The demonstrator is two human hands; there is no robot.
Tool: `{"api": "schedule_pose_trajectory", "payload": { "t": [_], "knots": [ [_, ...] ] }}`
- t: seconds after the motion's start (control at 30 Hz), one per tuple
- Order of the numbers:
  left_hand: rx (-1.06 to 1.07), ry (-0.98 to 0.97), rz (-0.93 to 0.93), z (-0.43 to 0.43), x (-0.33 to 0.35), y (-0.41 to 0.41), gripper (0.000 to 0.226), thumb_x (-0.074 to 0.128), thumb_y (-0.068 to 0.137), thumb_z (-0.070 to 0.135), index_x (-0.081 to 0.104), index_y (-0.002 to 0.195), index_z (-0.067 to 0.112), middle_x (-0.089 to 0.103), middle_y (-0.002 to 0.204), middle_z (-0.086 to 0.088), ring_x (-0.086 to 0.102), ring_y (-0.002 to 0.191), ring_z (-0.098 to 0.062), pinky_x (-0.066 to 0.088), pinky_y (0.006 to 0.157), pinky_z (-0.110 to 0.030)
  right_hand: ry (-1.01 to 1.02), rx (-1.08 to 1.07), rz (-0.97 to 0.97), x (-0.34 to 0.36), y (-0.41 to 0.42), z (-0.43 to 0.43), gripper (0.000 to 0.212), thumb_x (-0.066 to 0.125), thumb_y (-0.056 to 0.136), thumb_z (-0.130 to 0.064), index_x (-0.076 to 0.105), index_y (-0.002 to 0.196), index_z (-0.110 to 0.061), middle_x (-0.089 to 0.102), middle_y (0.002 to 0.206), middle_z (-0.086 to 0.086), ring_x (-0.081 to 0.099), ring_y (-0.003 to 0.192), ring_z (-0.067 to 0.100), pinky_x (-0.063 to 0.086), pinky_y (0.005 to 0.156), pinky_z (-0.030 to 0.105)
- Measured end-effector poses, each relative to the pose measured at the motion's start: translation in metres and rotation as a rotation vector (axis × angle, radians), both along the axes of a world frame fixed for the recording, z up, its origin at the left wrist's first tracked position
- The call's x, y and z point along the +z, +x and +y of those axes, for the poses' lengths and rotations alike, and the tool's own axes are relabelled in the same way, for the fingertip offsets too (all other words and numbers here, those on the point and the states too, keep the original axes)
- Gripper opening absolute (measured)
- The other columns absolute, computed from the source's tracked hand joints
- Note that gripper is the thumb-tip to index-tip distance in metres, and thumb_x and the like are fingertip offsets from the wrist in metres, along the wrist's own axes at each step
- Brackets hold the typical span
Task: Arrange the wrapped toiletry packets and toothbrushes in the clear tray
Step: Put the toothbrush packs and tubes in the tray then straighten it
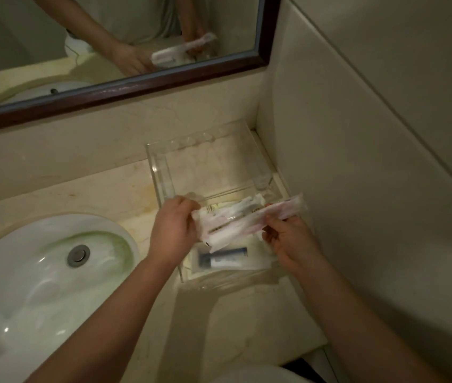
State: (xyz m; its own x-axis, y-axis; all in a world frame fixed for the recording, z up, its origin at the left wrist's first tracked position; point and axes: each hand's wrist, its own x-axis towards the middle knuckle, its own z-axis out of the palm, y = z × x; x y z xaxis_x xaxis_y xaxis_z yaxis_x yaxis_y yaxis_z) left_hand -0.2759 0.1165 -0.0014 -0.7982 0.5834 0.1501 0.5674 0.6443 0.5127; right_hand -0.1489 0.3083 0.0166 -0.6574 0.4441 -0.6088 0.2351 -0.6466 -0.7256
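A clear acrylic tray (161, 172) stands on the marble counter in the corner by the wall. Both hands hold a bunch of wrapped toothbrush packets (242, 221) just above the tray's front half. My left hand (173, 229) grips the bunch's left end. My right hand (288, 239) pinches its right part from below, where a pink-striped wrapper (288, 207) sticks out to the right. Under the bunch, a wrapped packet with a dark blue tube (220, 258) lies flat in the tray. The tray's back half shows bare marble through its floor.
A white oval sink (39, 277) with a metal drain (78, 255) lies left of the tray. A dark-framed mirror (125, 87) runs along the back wall and reflects the hands. A tiled wall (371, 161) closes the right side. The counter's front edge is near the bottom.
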Motion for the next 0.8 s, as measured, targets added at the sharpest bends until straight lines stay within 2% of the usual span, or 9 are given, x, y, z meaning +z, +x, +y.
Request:
{"api": "schedule_pose_trajectory", "payload": {
  "t": [0.07,0.2,0.27,0.33,0.43,0.53,0.6,0.7,0.8],
  "knots": [
    [0.128,-0.044,-0.039,-0.02,0.001,0.008,0.024,0.058,0.079,0.002,0.066,0.099,0.01,0.062,0.095,-0.007,0.057,0.088,-0.026,0.046,0.073,-0.033,-0.031,-0.016,-0.043,-0.004,-0.005,-0.006,0.014,0.062,0.091,-0.007,0.067,0.103,-0.01,0.069,0.093,0.006,0.064,0.08,0.014,0.051,0.059,0.022],
    [0.05,-0.297,-0.046,-0.035,-0.003,0.012,0.041,0.075,0.075,0.025,0.065,0.114,0.015,0.063,0.105,-0.007,0.059,0.095,-0.03,0.05,0.075,-0.037,-0.03,-0.03,-0.114,-0.004,-0.013,-0.017,0.009,0.064,0.088,-0.005,0.068,0.095,-0.01,0.068,0.081,0.003,0.061,0.071,0.011,0.048,0.06,0.022],
    [0.022,-0.335,0.001,-0.033,-0.002,0.007,0.039,0.076,0.073,0.026,0.068,0.11,0.015,0.065,0.102,-0.006,0.059,0.092,-0.03,0.048,0.071,-0.036,0.005,-0.013,-0.162,-0.003,-0.014,-0.019,0.007,0.064,0.088,-0.006,0.067,0.088,-0.012,0.061,0.069,0.0,0.054,0.061,0.008,0.04,0.054,0.021],
    [0.008,-0.349,0.046,-0.028,-0.001,0.003,0.026,0.072,0.075,0.025,0.07,0.099,0.016,0.066,0.096,-0.004,0.059,0.089,-0.028,0.046,0.067,-0.034,0.033,0.021,-0.176,-0.003,-0.013,-0.018,0.006,0.064,0.088,-0.006,0.065,0.086,-0.011,0.051,0.062,0.001,0.045,0.053,0.008,0.033,0.044,0.02],
    [0.03,-0.316,0.057,-0.021,0.001,-0.005,0.014,0.07,0.078,0.024,0.07,0.088,0.015,0.065,0.087,-0.003,0.061,0.081,-0.027,0.045,0.059,-0.032,0.032,0.03,-0.182,0.0,-0.011,-0.016,0.008,0.061,0.088,-0.003,0.064,0.084,-0.01,0.05,0.06,0.003,0.044,0.05,0.009,0.033,0.038,0.019],
    [0.041,-0.272,0.082,-0.016,0.003,-0.014,0.009,0.069,0.079,0.022,0.07,0.083,0.014,0.064,0.083,-0.003,0.061,0.076,-0.026,0.044,0.055,-0.031,-0.032,-0.013,-0.171,0.007,-0.014,-0.019,0.01,0.061,0.087,0.001,0.065,0.088,-0.008,0.06,0.066,0.003,0.055,0.058,0.008,0.042,0.042,0.017],
    [0.055,-0.256,0.09,-0.013,0.005,-0.019,0.009,0.068,0.079,0.021,0.069,0.084,0.013,0.063,0.084,-0.003,0.06,0.075,-0.026,0.046,0.055,-0.032,-0.085,-0.037,-0.157,0.01,-0.019,-0.021,0.011,0.061,0.087,0.004,0.065,0.088,-0.006,0.064,0.072,0.006,0.06,0.063,0.01,0.047,0.044,0.016],
    [0.081,-0.201,0.067,-0.011,0.007,-0.02,0.013,0.068,0.079,0.014,0.067,0.092,0.01,0.061,0.094,-0.007,0.06,0.074,-0.026,0.048,0.055,-0.033,-0.171,-0.051,-0.112,0.013,-0.029,-0.026,0.01,0.058,0.088,0.007,0.064,0.086,-0.001,0.064,0.074,0.011,0.063,0.059,0.01,0.051,0.047,0.015],
    [0.083,0.011,-0.015,-0.014,0.011,-0.005,0.01,0.061,0.087,0.012,0.067,0.095,0.011,0.059,0.094,-0.003,0.057,0.071,-0.018,0.046,0.062,-0.029,-0.274,-0.074,-0.055,0.01,-0.036,-0.03,0.011,0.056,0.088,0.009,0.063,0.088,0.0,0.066,0.075,0.013,0.067,0.058,0.01,0.054,0.051,0.016]
  ]
}}
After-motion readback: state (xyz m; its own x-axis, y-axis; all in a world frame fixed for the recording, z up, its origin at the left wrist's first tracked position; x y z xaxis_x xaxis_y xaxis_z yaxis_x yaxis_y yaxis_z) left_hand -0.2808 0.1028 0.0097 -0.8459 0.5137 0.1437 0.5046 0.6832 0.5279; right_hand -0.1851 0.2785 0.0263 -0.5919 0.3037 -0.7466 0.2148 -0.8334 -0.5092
